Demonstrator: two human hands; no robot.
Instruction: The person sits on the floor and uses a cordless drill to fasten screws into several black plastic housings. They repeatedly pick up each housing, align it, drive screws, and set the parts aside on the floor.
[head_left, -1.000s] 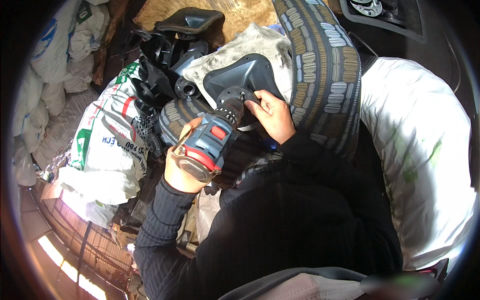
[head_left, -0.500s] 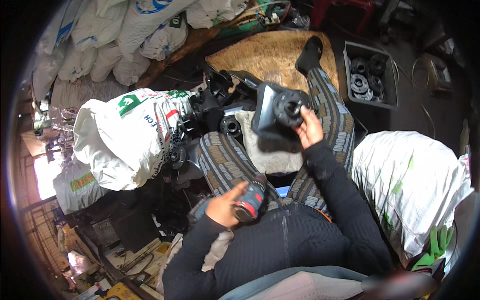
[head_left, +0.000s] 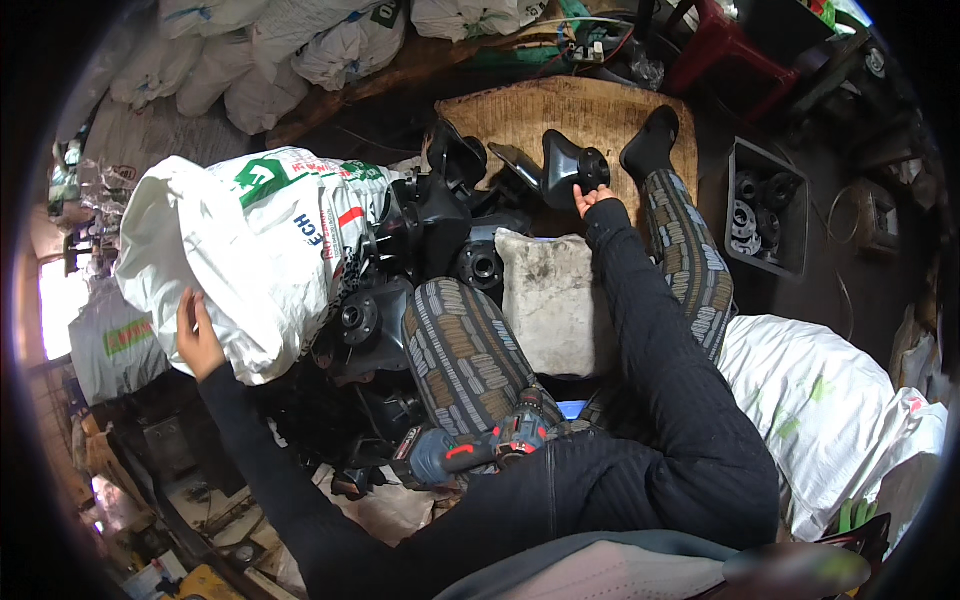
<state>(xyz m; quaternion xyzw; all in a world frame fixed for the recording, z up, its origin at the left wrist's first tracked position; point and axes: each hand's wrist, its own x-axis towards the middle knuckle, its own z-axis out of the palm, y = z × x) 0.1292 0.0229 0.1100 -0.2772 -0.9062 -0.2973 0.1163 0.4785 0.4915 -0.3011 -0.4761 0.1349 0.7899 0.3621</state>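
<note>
Out over the wooden board [head_left: 540, 104], my right hand [head_left: 595, 199] is closed on the edge of a black part [head_left: 563, 165] that has a broad dished base and a round hub. My left hand [head_left: 199, 338] is open, fingers outstretched against the mouth of a white sack [head_left: 215, 250]. A blue-and-red cordless drill [head_left: 455, 452] lies on my lap, touched by neither hand. Between my legs is a stained whitish pad [head_left: 557, 310] with nothing on it. Similar black parts [head_left: 372, 318] are heaped between the sack and my left leg.
A grey crate [head_left: 806, 230] holding round black and silvery parts stands at the far right. Another white sack [head_left: 825, 410] sits by my right hip. Filled white sacks [head_left: 340, 55] are stacked at the far left, and a dark red stool [head_left: 720, 60] is at the back.
My left hand has put the drill down on my lap and moved left to the sack. My right hand has carried the black part away from me, off the pad, to the wooden board.
</note>
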